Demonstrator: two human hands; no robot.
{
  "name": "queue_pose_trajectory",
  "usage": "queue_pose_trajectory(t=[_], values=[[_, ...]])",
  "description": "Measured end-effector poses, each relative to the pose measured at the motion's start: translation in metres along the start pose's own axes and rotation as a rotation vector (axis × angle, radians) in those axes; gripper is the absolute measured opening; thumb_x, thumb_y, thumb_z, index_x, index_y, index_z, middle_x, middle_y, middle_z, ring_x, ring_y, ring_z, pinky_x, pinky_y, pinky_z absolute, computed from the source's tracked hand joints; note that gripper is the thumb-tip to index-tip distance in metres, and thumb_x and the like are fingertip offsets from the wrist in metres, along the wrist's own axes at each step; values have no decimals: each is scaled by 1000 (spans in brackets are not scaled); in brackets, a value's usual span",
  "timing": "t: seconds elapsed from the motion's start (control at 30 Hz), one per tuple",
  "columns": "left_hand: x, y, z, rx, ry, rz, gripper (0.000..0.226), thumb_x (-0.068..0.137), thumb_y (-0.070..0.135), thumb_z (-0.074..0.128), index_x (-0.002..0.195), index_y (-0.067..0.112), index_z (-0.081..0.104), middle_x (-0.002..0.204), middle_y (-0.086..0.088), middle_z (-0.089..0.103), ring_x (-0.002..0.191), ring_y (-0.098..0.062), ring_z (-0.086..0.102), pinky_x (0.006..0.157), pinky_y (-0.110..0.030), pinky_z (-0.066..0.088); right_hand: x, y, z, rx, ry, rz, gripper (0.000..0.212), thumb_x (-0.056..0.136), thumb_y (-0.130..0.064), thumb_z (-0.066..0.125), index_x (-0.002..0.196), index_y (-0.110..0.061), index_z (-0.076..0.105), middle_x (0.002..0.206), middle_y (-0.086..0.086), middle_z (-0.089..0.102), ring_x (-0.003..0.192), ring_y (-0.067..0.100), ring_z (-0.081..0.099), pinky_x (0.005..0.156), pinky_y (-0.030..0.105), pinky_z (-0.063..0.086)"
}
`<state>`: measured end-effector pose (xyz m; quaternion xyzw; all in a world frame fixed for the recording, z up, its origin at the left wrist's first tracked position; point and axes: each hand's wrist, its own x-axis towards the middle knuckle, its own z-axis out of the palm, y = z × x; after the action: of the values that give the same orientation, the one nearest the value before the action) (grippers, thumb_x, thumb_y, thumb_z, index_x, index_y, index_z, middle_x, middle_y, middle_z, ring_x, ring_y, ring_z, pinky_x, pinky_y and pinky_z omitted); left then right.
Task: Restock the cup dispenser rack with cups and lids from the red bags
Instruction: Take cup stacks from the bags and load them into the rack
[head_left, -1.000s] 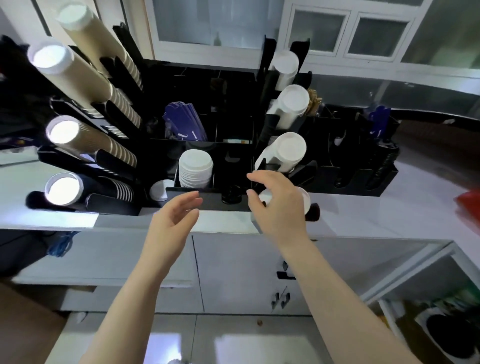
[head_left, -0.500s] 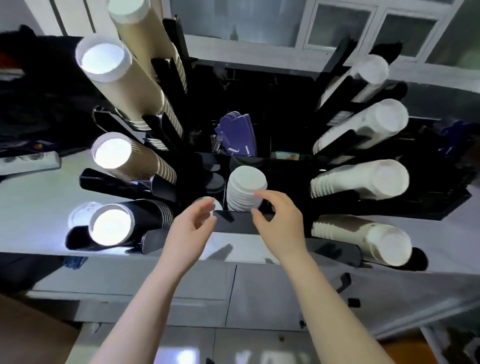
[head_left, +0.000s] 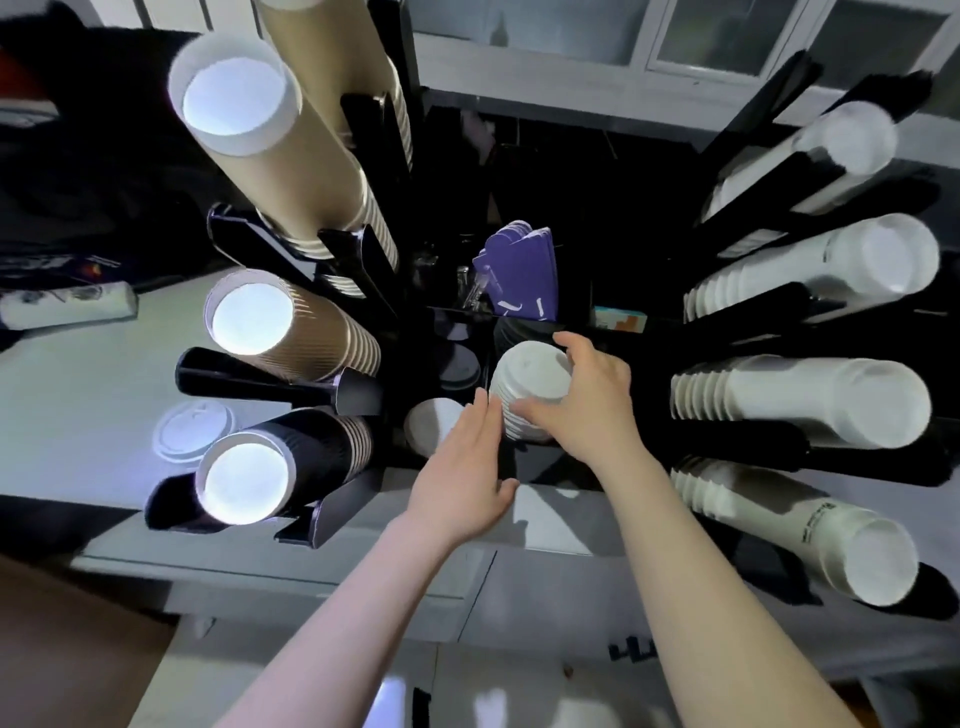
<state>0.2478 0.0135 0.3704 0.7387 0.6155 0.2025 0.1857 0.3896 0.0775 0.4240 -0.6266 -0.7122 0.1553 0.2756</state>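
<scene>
At the middle bay of the black cup dispenser rack (head_left: 519, 470) | stack of white plastic lids (head_left: 527, 387) stands upright in the bay | right hand (head_left: 587, 400) grip clasped around the stack | left hand (head_left: 465, 467) grip released, fingertips touching the stack's left side | brown paper cup columns (head_left: 296, 156) left, white cup columns (head_left: 810, 400) right | white table (head_left: 78, 384) beneath.

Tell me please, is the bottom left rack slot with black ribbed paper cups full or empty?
Loaded: black ribbed paper cups fill the slot, base end facing the camera.
</scene>
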Motion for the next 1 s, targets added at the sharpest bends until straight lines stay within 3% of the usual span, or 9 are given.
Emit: queue_pose_trajectory(t=[0.2, 0.33, 0.47, 0.67, 0.8, 1.0], values=[[-1, 0, 6, -37, 36, -2, 95, 88, 32, 60, 152, 14, -9, 160, -4, -13, 147, -13, -6, 117, -29, 18, 12, 6, 4, -273, -105, -15, 102, 56, -73, 68, 141, -33, 28, 145, 7, 39, 138, 28, 13, 110, 51, 13], [-2, 1, 5, -56, 40, -4, 94, 87, 30, 61, 152, 15, -6, 161, -1, -11, 146, -9, -7, 116, -29, 21, 13, 9, 10, -304, -152, -27, 98, 57, -69, 69, 138, -34, 27, 139, 9, 44, 140, 31, 10, 111, 59, 0], [-3, 2, 6, -66, 38, -31, 94, 87, 32, 60, 152, 18, -6, 160, 2, -13, 146, -7, -5, 113, -30, 28, 13, 10, 15, -254, -134, -22, 93, 56, -60, 72, 133, -32, 29, 127, 5, 51, 133, 30, 22, 109, 64, -4], [-3, -2, 6, -67, 32, -32, 93, 88, 33, 60, 153, 18, -5, 159, 4, -16, 146, -6, -2, 112, -24, 24, 11, 14, 18, -126, -104, -8, 97, 57, -54, 75, 138, -36, 26, 134, 9, 41, 132, 27, 20, 111, 61, -5], [-2, -4, 3, -89, 4, -34, 93, 87, 34, 60, 153, 22, -5, 159, 7, -15, 146, -9, 5, 111, -27, 28, 8, 17, 15, -67, -53, -1, 97, 60, -49, 74, 141, -35, 23, 138, 9, 38, 134, 29, 21, 113, 59, 0], [-8, -10, -14, -129, -13, -80, 82, 89, 37, 58, 153, 23, 8, 161, 6, 7, 143, -11, 22, 109, -28, 31, 3, 18, 9, 109, 30, -26, 95, 63, -39, 75, 143, -37, 22, 142, 3, 32, 130, 26, 31, 114, 52, 18]])
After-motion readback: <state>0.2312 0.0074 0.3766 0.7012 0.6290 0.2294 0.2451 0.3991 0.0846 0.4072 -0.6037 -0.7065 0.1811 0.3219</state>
